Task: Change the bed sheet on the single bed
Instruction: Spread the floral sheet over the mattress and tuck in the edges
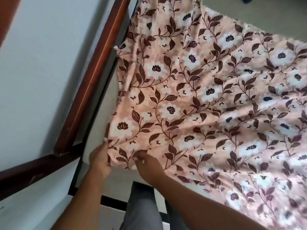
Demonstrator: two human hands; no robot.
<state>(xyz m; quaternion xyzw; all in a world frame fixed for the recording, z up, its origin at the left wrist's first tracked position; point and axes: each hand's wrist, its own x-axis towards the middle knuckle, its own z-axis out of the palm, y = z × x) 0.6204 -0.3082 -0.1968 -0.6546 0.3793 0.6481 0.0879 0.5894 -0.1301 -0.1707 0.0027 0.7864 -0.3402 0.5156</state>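
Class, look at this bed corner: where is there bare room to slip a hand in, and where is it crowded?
A bare strip of mattress runs between the floral sheet and the wooden bed frame. Another bare patch lies at the near corner, left of the left hand. It is crowded at the sheet's corner, where the left hand and right hand both grip the fabric.

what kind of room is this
Most likely a bedroom. A floral sheet is spread over a pale mattress set in a dark wooden bed frame against a white wall, and the person's two hands hold the sheet's near corner.
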